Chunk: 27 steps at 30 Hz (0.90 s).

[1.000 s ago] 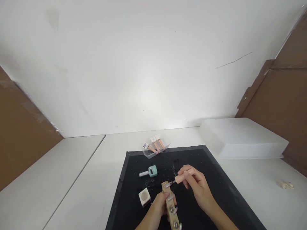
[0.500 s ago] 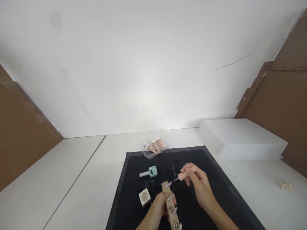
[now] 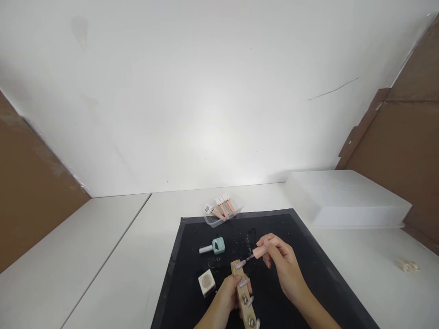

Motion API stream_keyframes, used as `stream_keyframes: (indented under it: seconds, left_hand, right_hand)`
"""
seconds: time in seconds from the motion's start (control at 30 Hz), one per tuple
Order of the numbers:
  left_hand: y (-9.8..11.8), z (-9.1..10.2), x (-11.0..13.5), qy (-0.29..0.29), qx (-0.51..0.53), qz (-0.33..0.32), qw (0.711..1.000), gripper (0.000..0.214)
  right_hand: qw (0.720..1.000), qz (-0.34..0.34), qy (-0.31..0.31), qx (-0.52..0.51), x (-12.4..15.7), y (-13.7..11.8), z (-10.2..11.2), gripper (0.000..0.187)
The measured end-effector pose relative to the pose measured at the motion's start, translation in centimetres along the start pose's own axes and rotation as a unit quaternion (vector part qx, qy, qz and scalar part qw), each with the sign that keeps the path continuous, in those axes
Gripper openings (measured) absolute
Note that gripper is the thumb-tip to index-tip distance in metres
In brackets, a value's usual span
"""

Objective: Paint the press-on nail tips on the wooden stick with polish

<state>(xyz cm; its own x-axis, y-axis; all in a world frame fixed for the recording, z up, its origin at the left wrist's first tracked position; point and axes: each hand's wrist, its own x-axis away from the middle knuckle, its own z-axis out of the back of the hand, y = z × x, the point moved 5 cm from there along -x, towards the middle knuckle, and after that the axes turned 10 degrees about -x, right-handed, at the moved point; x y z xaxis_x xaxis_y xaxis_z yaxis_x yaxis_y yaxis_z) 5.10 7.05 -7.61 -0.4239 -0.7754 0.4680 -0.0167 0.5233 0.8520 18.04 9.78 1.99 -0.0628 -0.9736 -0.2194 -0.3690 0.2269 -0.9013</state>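
Observation:
My left hand (image 3: 228,292) grips a narrow wooden nail-tip stand (image 3: 248,310) near its far end. Several pale, glossy false nails stick out along the stand, and the farthest false nail (image 3: 240,264) points to the right. In my right hand (image 3: 281,260) a nail polish brush (image 3: 259,252) is pinched by its pink cap-handle. Its bristle end reaches left and down to the tip of that farthest nail and appears to touch it.
Left of my hands lie a teal polish bottle (image 3: 218,246) with a silver cap and a whitish block (image 3: 206,283). Beyond them, a clear tray (image 3: 215,224) holds pink-and-white bottles. A white box (image 3: 350,201) stands right of the black mat (image 3: 192,233). Small beige pieces (image 3: 407,265) lie far right.
My right hand has moved slightly left, carrying the brush from just off the farthest nail to its tip. My left hand and the stand stay in place.

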Motion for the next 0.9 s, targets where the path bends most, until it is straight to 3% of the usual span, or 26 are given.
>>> stream_keyframes:
  seconds: [0.13,0.37,0.9]
  left_hand:
    - [0.8,-0.3,0.9,-0.005,0.009,0.002,1.0,0.035]
    - [3.2,-1.0,3.1,-0.029,0.05,-0.01,0.998,0.03]
    - [3.5,-1.3,3.7,-0.016,0.1,-0.029,0.994,0.029]
  right_hand:
    - [0.998,-0.041,0.021,-0.048,0.0,0.2,0.0,0.03]
    - [0.983,-0.141,-0.018,-0.113,0.3,0.5,-1.1,0.03]
    - [0.974,-0.166,-0.053,-0.144,0.4,0.4,-1.6,0.026]
